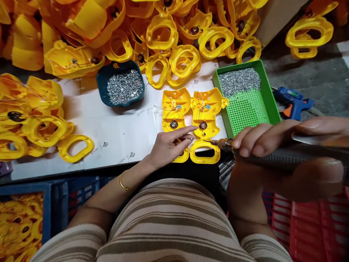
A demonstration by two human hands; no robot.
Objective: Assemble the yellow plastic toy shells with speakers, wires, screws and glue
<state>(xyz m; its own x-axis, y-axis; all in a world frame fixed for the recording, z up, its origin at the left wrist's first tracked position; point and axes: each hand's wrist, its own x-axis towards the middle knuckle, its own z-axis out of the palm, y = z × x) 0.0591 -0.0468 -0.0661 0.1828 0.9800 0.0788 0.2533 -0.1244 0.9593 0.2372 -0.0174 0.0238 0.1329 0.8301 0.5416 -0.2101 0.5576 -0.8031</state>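
My right hand (272,142) is wrapped round a dark power screwdriver (289,154), whose bit points left over a yellow plastic ring (205,160). With thumb and fingers drawn together, my left hand (171,145) pinches a small metal screw (191,138) just left of the bit. The index finger reaches over the lower part of a yellow shell half (211,103) with a round speaker, thin wires and a small circuit board. Beside it lies a matching yellow shell half (176,100). A second ring below that one is partly hidden by my left hand.
A dark green bowl (101,83) of screws stands at the left, a bright green basket (268,98) of screws at the right. Behind the basket lies a blue glue gun (293,100). Yellow parts (87,22) pile up at the back and left. Crates (56,207) stand below the table.
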